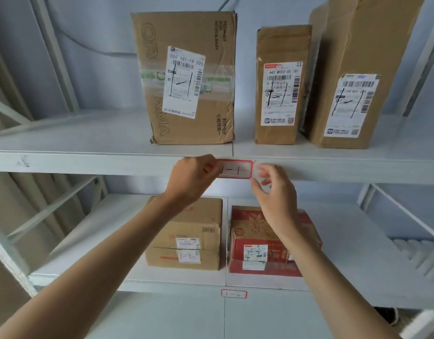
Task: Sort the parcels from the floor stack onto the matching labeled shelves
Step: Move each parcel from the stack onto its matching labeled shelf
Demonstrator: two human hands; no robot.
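The shelf label (236,169) is white with a red border and black marks. Three brown cardboard parcels (186,77) carry white black-marked slips. One lower box (267,241) is red with pale flower print.

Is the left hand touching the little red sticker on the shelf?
Touching. The head view shows the left hand with its fingertips on the left end of the red-bordered label on the shelf edge.
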